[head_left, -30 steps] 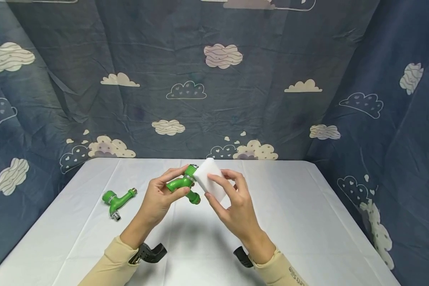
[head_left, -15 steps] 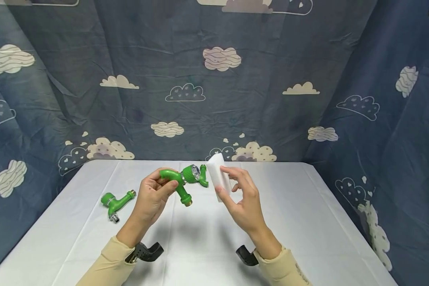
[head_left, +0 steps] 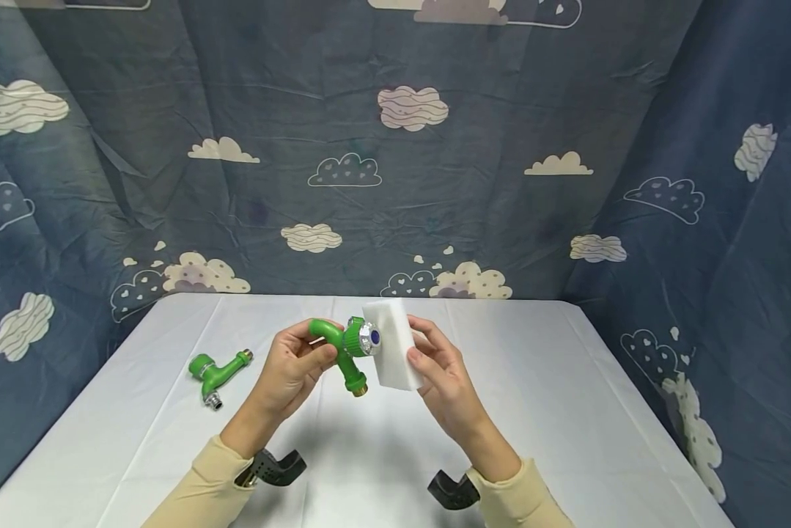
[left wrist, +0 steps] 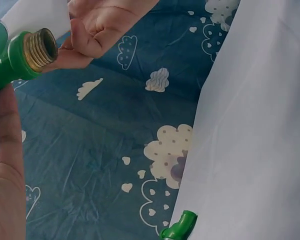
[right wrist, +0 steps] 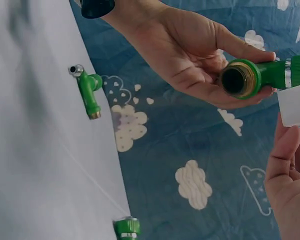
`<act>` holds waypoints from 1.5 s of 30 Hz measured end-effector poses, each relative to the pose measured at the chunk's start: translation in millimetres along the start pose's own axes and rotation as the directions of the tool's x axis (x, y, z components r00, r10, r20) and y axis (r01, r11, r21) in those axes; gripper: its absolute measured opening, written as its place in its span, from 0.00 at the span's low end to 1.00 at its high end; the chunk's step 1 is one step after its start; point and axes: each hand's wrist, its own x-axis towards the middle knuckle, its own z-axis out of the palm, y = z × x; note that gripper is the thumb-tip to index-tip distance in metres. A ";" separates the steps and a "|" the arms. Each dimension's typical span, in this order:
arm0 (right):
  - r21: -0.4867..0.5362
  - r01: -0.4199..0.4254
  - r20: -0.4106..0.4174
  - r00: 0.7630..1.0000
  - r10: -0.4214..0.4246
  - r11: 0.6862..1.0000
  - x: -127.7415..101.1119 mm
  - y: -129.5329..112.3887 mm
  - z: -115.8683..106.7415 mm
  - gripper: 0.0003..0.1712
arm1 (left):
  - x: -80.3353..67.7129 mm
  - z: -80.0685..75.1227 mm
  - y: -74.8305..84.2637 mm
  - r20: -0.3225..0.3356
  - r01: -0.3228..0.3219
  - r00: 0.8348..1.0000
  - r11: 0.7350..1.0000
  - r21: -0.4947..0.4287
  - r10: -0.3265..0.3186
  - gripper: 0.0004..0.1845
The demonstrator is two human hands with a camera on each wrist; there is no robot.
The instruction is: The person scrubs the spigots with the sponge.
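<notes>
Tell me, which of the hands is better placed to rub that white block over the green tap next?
Probably the right hand: it grips the white sponge block, already close beside the knob of the green tap. The left hand holds that tap up off the table.

A bright green tap (head_left: 344, 345) with a brass-coloured threaded end and a silver cap marked by a blue dot is seen beside a plain white sponge block (head_left: 395, 345). A second green tap (head_left: 213, 370), with a silver end and a brass-coloured end, is shown on the desk (head_left: 567, 411), which is covered in plain white cloth. The backdrop (head_left: 395, 147) is dark blue, patterned with cream, striped and outlined clouds and small hearts. The sleeves (head_left: 204, 491) are pale beige, and black wrist mounts (head_left: 273, 467) are visible.
</notes>
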 end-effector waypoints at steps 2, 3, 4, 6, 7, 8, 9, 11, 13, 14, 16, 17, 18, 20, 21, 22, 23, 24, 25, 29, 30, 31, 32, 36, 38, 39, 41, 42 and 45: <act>0.037 -0.011 0.004 1.000 0.011 0.999 -0.5 -2.3 -1.4 0.26 | 0.4 -1.0 0.7 -0.009 0.001 1.000 1.000 0.028 -0.001 0.12; 0.053 -0.010 0.002 1.000 0.010 0.999 -0.6 -3.3 -2.1 0.26 | 0.6 -1.9 1.2 -0.021 0.000 1.000 0.999 0.042 0.001 0.12; 0.069 -0.004 -0.003 1.000 0.005 0.998 -0.7 -4.2 -2.7 0.26 | 0.8 -2.8 1.7 -0.037 0.001 0.999 0.998 0.060 0.002 0.12; 0.064 0.032 -0.027 0.999 -0.030 0.997 -0.8 -5.9 -3.7 0.27 | 1.5 -4.4 2.7 -0.078 0.003 0.997 0.995 0.095 0.005 0.12; 0.034 0.066 -0.043 0.997 -0.065 0.997 -0.5 -6.4 -3.9 0.27 | 1.7 -5.1 3.4 -0.105 0.008 0.994 0.994 0.109 0.004 0.12; -0.031 0.109 -0.059 0.992 -0.111 0.994 -0.2 -6.5 -3.8 0.28 | 1.9 -5.3 3.9 -0.132 0.012 0.991 0.992 0.124 0.004 0.12; -0.117 0.159 -0.072 0.983 -0.168 0.980 0.3 -6.3 -3.3 0.28 | 2.2 -5.4 4.4 -0.156 0.018 0.988 0.990 0.137 0.003 0.13; -0.352 0.256 -0.081 0.950 -0.301 0.901 1.4 -4.9 -1.7 0.29 | 3.0 -4.7 5.1 -0.191 0.032 0.982 0.987 0.157 -0.001 0.13; -0.580 0.321 -0.054 0.902 -0.428 0.749 2.2 -2.2 0.5 0.30 | 3.3 -3.3 5.5 -0.214 0.044 0.977 0.984 0.173 -0.006 0.13; -0.666 0.339 -0.029 0.878 -0.478 0.664 2.4 -0.7 1.7 0.30 | 3.3 -2.5 5.4 -0.220 0.049 0.976 0.982 0.181 -0.008 0.13; -0.777 0.355 0.023 0.841 -0.540 0.520 2.5 3.0 3.3 0.30 | 3.0 -0.9 5.0 -0.223 0.054 0.975 0.980 0.193 -0.010 0.13; -0.809 0.360 0.050 0.829 -0.557 0.464 2.5 4.7 3.8 0.30 | 2.7 -0.1 4.7 -0.223 0.056 0.975 0.979 0.197 -0.011 0.13; -0.829 0.365 0.072 0.822 -0.566 0.424 2.5 6.3 4.0 0.30 | 2.3 0.7 4.5 -0.223 0.058 0.975 0.977 0.203 -0.012 0.14; -0.857 0.367 0.102 0.809 -0.579 0.361 2.7 9.2 3.5 0.29 | 1.9 2.1 4.1 -0.217 0.058 0.976 0.976 0.209 -0.012 0.14; -0.868 0.365 0.111 0.804 -0.584 0.337 2.9 10.5 2.9 0.29 | 1.8 2.7 4.1 -0.213 0.058 0.977 0.976 0.210 -0.012 0.14; -0.875 0.363 0.115 0.799 -0.590 0.320 3.3 11.7 2.0 0.29 | 1.8 3.2 4.1 -0.208 0.058 0.978 0.976 0.210 -0.013 0.14; -0.881 0.358 0.116 0.796 -0.595 0.308 3.8 12.4 1.0 0.30 | 1.9 3.4 4.1 -0.203 0.058 0.979 0.977 0.208 -0.015 0.13; -0.885 0.354 0.112 0.793 -0.599 0.303 4.3 13.3 -0.2 0.30 | 1.7 3.6 4.4 -0.201 0.058 0.980 0.977 0.207 -0.015 0.13; -0.888 0.347 0.105 0.793 -0.601 0.303 4.8 14.2 -1.6 0.31 | 1.6 3.6 4.6 -0.198 0.057 0.980 0.978 0.202 -0.016 0.13; -0.896 0.290 0.040 0.807 -0.589 0.337 6.5 15.9 -7.9 0.32 | 0.9 1.8 5.2 -0.182 0.054 0.983 0.982 0.179 -0.021 0.14; -0.896 0.272 0.018 0.812 -0.583 0.352 6.6 15.9 -9.4 0.32 | 0.6 1.3 5.3 -0.179 0.054 0.984 0.983 0.174 -0.022 0.14; -0.893 0.257 -0.004 0.815 -0.579 0.369 6.9 15.5 -10.6 0.32 | 0.6 0.6 5.3 -0.175 0.052 0.984 0.984 0.169 -0.022 0.14; -0.887 0.242 -0.029 0.820 -0.571 0.393 7.0 14.8 -11.4 0.31 | 0.5 -0.1 5.3 -0.171 0.051 0.985 0.985 0.166 -0.022 0.14; -0.824 0.222 -0.107 0.842 -0.529 0.521 6.6 10.8 -9.9 0.30 | 0.8 -2.2 4.6 -0.167 0.049 0.986 0.986 0.161 -0.021 0.14; -0.780 0.235 -0.121 0.853 -0.507 0.581 6.1 9.1 -6.9 0.29 | 1.3 -2.9 3.6 -0.166 0.048 0.986 0.986 0.161 -0.021 0.14; -0.762 0.244 -0.118 0.858 -0.500 0.600 5.7 8.7 -5.4 0.29 | 1.6 -3.1 3.1 -0.165 0.048 0.986 0.985 0.163 -0.021 0.14; -0.742 0.259 -0.103 0.867 -0.487 0.618 5.2 8.7 -2.6 0.29 | 2.2 -2.9 2.2 -0.161 0.049 0.987 0.985 0.168 -0.021 0.13; -0.739 0.265 -0.092 0.871 -0.482 0.620 5.0 9.5 -1.6 0.29 | 2.4 -2.4 1.9 -0.156 0.049 0.987 0.983 0.174 -0.022 0.13; -0.744 0.266 -0.073 0.879 -0.471 0.613 5.0 13.6 -0.9 0.28 | 2.3 -1.3 1.2 -0.154 0.059 0.988 0.978 0.201 -0.028 0.14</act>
